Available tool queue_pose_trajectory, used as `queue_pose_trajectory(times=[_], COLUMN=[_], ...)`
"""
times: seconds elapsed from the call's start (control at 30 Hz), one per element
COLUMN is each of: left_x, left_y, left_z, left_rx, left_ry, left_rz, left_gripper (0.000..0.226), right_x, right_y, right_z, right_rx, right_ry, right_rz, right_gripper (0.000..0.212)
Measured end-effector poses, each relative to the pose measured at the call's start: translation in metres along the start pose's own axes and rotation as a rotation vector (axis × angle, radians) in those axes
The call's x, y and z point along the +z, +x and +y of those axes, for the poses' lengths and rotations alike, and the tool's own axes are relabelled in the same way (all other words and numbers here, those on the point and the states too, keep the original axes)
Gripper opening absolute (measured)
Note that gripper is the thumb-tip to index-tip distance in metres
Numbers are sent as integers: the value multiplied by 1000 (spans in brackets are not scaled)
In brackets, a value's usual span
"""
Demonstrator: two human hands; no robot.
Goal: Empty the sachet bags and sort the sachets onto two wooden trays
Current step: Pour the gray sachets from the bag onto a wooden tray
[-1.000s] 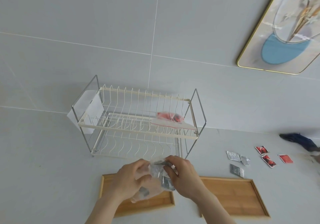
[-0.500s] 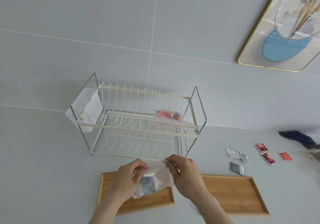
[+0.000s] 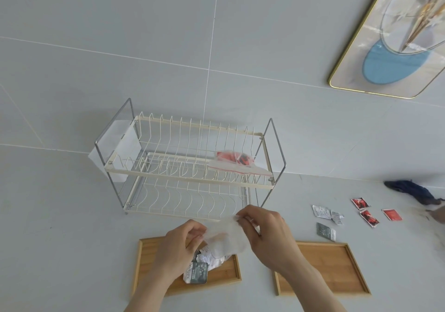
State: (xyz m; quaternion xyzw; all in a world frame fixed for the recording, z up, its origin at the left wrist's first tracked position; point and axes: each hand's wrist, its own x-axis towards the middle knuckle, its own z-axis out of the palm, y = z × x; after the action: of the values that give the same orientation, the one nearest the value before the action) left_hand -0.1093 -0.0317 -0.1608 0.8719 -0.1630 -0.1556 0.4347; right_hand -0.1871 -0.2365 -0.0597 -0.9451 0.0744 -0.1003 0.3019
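Note:
Both hands pinch a clear plastic sachet bag above the left wooden tray. My left hand holds its lower left part and my right hand its upper right corner. Grey sachets spill out of the bag's low end onto that tray. The right wooden tray holds nothing. A second bag with red sachets lies on the top shelf of the dish rack. Loose grey sachets and red sachets lie on the counter at the right.
The white wire dish rack stands against the tiled wall behind the trays, with a white sheet at its left end. A dark blue cloth lies at the far right. A gold-framed picture hangs on the wall.
The hands have tipped and stretched the bag. Its grey sachets, earlier inside it, now slide out onto the left tray.

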Motion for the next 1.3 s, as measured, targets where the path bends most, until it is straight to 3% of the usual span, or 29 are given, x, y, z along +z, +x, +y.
queue_pose_trajectory(times=[0.1, 0.2, 0.37, 0.43, 0.5, 0.63, 0.73, 0.93, 1.17, 1.3], left_x=[4, 6, -1, -3, -5, -14, -25, -47, -80, -99], left_y=[-2, -6, -22, -28, -33, -43, -55, -94, -137, -143], left_z=[-2, -2, 1, -3, -7, -19, -37, -74, -110, -116], left_rx=[-15, -118, -340, -389, -427, -557, -620, -693, -817, -857], left_ry=[-56, -274, -735, -896, -974, -881, -883, -831, -545, -454], left_rz=[33, 89, -68, -121, -106, 143, 317, 550, 739, 786], left_gripper=[25, 40, 86, 86, 70, 33, 27, 32, 33, 43], right_x=[-7, -13, -15, -10, 0, 33, 64, 134, 194, 203], right_y=[2, 3, 3, 4, 5, 3, -3, -9, 4, 13], right_z=[1, 0, -10, -17, -20, -16, -14, -22, -74, -103], right_rx=[54, 127, 299, 412, 512, 696, 759, 800, 648, 577], right_ry=[110, 225, 576, 749, 852, 827, 767, 608, 547, 647], right_rz=[46, 36, 55, 34, -22, -167, -314, -483, -463, -506], right_gripper=[13, 16, 21, 21, 22, 20, 18, 25, 27, 51])
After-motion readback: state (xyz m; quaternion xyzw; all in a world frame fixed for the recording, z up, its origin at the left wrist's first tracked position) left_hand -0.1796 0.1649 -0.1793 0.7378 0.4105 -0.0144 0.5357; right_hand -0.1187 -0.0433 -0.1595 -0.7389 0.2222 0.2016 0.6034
